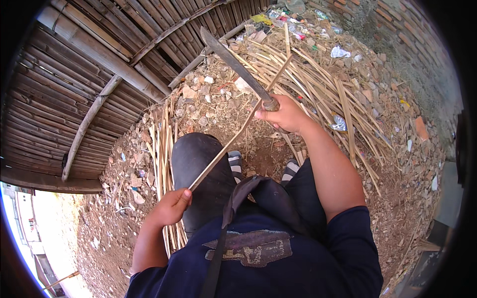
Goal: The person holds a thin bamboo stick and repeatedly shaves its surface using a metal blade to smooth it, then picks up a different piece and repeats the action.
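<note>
My left hand (171, 206) is closed on the near end of a long thin bamboo strip (223, 150), above my left knee. The strip slants up and to the right, past my right hand. My right hand (285, 115) is wrapped round the handle of a machete (233, 62), whose dark, slightly curved blade points to the far left. Blade and strip cross just at the handle, close to my right thumb. Whether the right fingers also touch the strip, I cannot tell.
A large heap of split bamboo strips (318, 84) lies ahead and right on rubble. More strips (161, 149) lie beside my left leg. A bamboo slat wall (84, 74) stands at left, a brick wall (397, 30) at far right. Litter (298, 30) lies at the back.
</note>
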The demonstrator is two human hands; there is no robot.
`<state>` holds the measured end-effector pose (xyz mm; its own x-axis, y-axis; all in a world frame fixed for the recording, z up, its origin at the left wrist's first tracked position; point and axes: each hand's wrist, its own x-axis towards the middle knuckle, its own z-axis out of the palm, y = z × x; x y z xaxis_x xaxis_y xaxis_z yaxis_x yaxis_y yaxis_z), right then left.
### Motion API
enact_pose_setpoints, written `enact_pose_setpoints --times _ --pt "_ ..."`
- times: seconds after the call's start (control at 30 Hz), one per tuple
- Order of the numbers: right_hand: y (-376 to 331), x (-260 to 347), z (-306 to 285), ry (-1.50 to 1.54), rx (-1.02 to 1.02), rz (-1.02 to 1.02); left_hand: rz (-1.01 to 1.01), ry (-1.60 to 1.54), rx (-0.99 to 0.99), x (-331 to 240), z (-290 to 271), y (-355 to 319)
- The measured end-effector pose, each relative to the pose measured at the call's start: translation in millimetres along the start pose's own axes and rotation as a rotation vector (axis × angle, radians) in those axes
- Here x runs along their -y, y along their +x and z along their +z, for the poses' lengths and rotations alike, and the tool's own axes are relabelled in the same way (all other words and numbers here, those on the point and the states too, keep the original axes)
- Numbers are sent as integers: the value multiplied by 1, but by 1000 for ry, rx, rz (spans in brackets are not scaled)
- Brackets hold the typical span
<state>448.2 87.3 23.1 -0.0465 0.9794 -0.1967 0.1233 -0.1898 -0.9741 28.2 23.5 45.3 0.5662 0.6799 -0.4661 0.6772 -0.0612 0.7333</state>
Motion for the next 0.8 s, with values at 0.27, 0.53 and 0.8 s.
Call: enact_pose_setpoints --times 0.27,0.53,0.8 --pt "-12 9 -14 -47 -92 -9 -186 294 -738 39 -57 -16" --pt "-4 -5 -16 -73 -118 -73 -576 482 -764 110 -63 -30" --pt "-7 -2 -13 -101 -190 -17 -748 347 -722 192 -38 -41"
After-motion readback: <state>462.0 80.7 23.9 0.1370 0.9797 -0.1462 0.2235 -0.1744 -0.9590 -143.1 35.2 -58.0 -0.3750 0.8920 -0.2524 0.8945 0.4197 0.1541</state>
